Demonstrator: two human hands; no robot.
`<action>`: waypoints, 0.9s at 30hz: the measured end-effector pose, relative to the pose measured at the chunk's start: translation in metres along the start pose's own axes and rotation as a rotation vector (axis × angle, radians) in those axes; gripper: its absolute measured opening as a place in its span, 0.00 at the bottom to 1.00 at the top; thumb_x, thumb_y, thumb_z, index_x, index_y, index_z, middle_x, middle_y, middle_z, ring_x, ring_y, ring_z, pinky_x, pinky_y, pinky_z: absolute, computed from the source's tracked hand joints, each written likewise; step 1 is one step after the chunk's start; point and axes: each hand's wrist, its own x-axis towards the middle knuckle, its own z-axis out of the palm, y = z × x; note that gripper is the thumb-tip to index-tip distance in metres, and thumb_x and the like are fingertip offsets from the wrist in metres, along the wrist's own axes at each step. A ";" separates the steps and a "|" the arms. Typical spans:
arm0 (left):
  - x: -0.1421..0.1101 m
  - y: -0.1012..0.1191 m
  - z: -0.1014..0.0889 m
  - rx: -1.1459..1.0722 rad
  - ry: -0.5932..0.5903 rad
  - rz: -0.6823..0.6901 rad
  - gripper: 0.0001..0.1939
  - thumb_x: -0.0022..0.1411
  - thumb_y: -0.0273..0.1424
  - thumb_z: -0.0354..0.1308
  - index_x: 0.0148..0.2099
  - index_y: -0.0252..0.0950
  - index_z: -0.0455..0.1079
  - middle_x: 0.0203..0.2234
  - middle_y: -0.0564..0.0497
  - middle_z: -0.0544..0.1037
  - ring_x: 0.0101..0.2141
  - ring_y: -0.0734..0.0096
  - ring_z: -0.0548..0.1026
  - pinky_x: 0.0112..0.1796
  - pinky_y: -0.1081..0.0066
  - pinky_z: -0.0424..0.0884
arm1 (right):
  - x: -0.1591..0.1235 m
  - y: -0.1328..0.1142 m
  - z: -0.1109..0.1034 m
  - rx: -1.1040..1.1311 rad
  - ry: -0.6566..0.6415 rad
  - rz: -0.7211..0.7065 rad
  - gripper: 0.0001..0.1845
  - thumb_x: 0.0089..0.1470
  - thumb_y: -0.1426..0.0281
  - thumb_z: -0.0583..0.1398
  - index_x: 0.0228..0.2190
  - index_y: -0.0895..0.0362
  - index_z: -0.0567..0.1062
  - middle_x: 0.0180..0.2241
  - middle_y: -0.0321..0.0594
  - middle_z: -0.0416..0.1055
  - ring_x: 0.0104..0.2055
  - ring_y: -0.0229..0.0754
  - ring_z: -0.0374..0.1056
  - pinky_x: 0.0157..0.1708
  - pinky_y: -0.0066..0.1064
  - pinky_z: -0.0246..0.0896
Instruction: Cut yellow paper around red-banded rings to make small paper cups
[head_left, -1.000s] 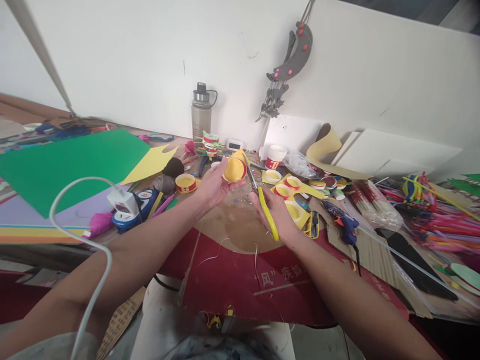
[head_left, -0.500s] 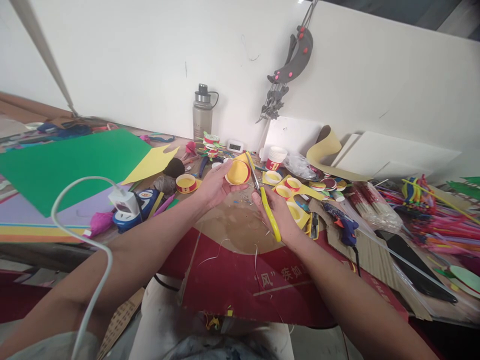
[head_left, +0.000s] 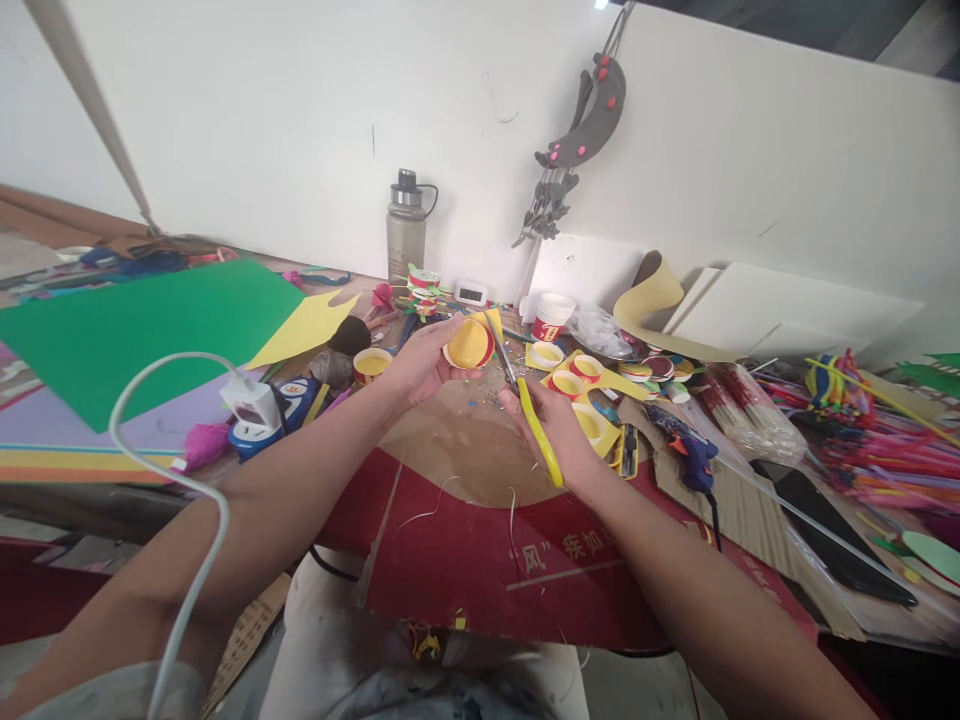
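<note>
My left hand (head_left: 420, 365) is closed around a small round yellow piece with a red rim (head_left: 469, 343), holding it up over the table. My right hand (head_left: 551, 430) grips yellow-handled scissors (head_left: 525, 400); their blades point up and left and touch the right edge of the yellow piece. Tiny paper scraps lie on the brown cardboard (head_left: 465, 450) under both hands.
Several similar yellow and red rings (head_left: 570, 382) lie to the right, with a blue glue gun (head_left: 686, 450) and bundles of coloured sticks (head_left: 885, 440). Green and yellow paper sheets (head_left: 127, 325), a charger with white cable (head_left: 247, 405) and a grey bottle (head_left: 405, 232) stand left and behind.
The left hand has turned the yellow piece slightly and the scissors stay at its edge. Both hands have barely shifted.
</note>
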 end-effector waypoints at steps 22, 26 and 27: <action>-0.002 0.005 -0.004 0.114 -0.071 0.000 0.09 0.67 0.33 0.65 0.42 0.31 0.79 0.33 0.46 0.82 0.27 0.69 0.80 0.23 0.71 0.80 | -0.003 -0.003 -0.002 -0.077 -0.031 -0.032 0.23 0.65 0.45 0.55 0.32 0.51 0.65 0.25 0.32 0.64 0.26 0.39 0.56 0.29 0.33 0.54; -0.002 0.005 -0.004 0.115 -0.069 -0.004 0.09 0.67 0.33 0.65 0.42 0.31 0.79 0.33 0.47 0.82 0.27 0.70 0.79 0.23 0.72 0.80 | -0.003 -0.005 -0.002 -0.085 -0.027 -0.034 0.25 0.65 0.43 0.54 0.31 0.51 0.65 0.25 0.33 0.64 0.27 0.39 0.56 0.29 0.33 0.54; -0.001 0.005 -0.004 0.117 -0.068 -0.005 0.09 0.67 0.33 0.65 0.42 0.31 0.78 0.33 0.47 0.82 0.26 0.71 0.79 0.22 0.72 0.79 | -0.003 -0.005 -0.002 -0.083 -0.029 -0.028 0.25 0.65 0.43 0.54 0.31 0.51 0.65 0.25 0.33 0.63 0.26 0.39 0.56 0.29 0.33 0.54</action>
